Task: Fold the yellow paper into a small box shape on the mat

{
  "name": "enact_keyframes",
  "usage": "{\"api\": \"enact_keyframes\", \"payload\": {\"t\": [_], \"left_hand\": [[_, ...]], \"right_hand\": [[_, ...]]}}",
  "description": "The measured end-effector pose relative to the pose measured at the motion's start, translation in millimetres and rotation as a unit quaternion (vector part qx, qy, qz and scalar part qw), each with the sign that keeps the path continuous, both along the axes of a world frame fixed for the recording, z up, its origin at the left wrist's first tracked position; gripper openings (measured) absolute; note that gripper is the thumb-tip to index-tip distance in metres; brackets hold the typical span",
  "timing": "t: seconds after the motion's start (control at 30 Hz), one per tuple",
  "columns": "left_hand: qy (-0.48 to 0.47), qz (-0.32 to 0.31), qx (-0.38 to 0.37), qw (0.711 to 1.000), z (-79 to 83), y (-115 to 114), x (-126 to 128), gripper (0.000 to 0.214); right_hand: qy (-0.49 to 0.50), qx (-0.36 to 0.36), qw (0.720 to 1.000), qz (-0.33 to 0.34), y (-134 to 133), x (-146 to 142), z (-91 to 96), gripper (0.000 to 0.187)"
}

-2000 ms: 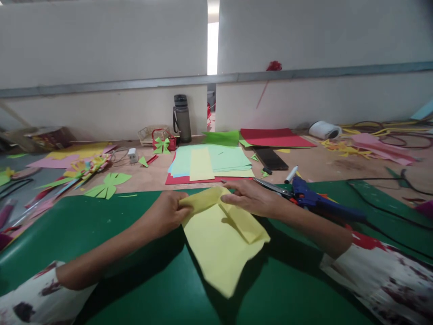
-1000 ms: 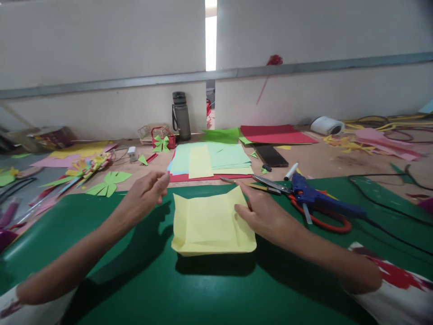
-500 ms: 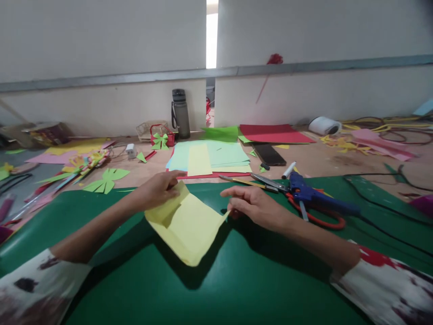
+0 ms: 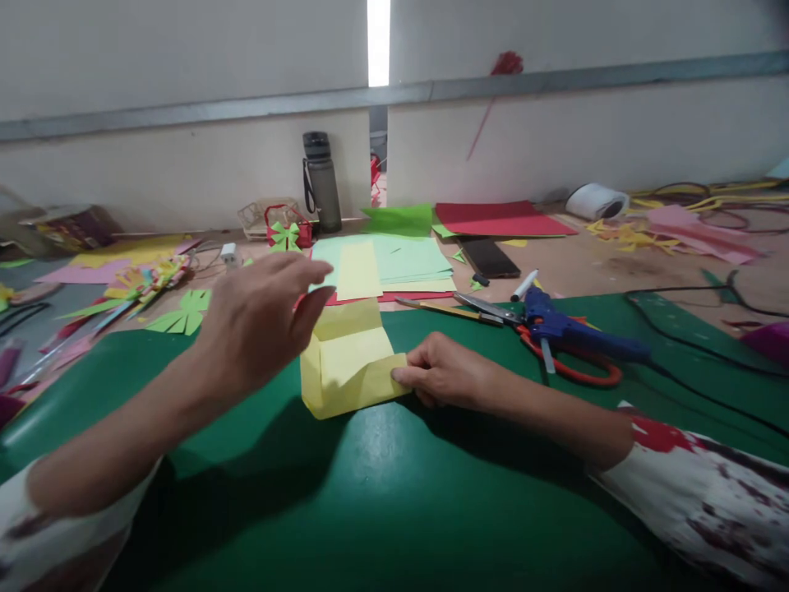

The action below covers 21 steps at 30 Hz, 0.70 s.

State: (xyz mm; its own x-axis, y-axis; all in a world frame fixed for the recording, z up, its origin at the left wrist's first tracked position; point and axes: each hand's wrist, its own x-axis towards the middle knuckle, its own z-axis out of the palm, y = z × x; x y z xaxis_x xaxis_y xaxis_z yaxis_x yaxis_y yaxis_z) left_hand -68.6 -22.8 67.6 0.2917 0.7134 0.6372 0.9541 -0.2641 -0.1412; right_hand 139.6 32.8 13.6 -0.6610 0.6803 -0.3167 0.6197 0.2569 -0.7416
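A folded yellow paper sheet [image 4: 347, 364] lies on the green mat [image 4: 394, 493] in front of me. My right hand [image 4: 439, 372] pinches the sheet's right edge, fingers curled against the mat. My left hand [image 4: 259, 316] hovers raised above the sheet's left side, fingers stretched out and holding nothing. Its fingertips reach toward the upper fold of the sheet.
Scissors with red handles [image 4: 523, 329] and a blue glue gun [image 4: 573, 333] lie right of my hands. A stack of coloured paper [image 4: 394, 263], a phone [image 4: 490, 257], a marker [image 4: 523, 285] and a grey bottle [image 4: 320, 182] sit behind. Paper scraps and flowers [image 4: 148, 284] litter the left.
The yellow sheet went from held up and tilted to lying folded smaller on the mat. My right hand now pins its right edge. My left hand let go and lifted above it.
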Motion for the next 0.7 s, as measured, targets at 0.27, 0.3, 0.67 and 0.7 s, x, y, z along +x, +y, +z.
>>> {"api": "enact_keyframes", "payload": {"t": [0.27, 0.3, 0.67, 0.7], "left_hand": [[0.089, -0.124, -0.106, 0.983, -70.0, -66.7, 44.2, 0.026], [0.092, -0.110, -0.131, 0.981, -74.9, -66.5, 44.3, 0.032], [0.067, -0.086, -0.278, 0.954, -76.4, -57.3, 35.4, 0.067], [0.061, -0.089, -0.276, 0.955, -77.1, -56.3, 35.0, 0.067]], "right_hand": [[-0.011, -0.110, 0.991, -0.069, -0.1, -12.4, -2.2, 0.024], [-0.014, -0.108, 0.992, -0.066, 1.1, -12.6, -3.0, 0.022], [-0.059, 0.085, 0.995, 0.011, 11.0, -6.4, -3.2, 0.024], [-0.059, 0.138, 0.988, 0.019, 9.2, -4.4, -4.8, 0.023]]}}
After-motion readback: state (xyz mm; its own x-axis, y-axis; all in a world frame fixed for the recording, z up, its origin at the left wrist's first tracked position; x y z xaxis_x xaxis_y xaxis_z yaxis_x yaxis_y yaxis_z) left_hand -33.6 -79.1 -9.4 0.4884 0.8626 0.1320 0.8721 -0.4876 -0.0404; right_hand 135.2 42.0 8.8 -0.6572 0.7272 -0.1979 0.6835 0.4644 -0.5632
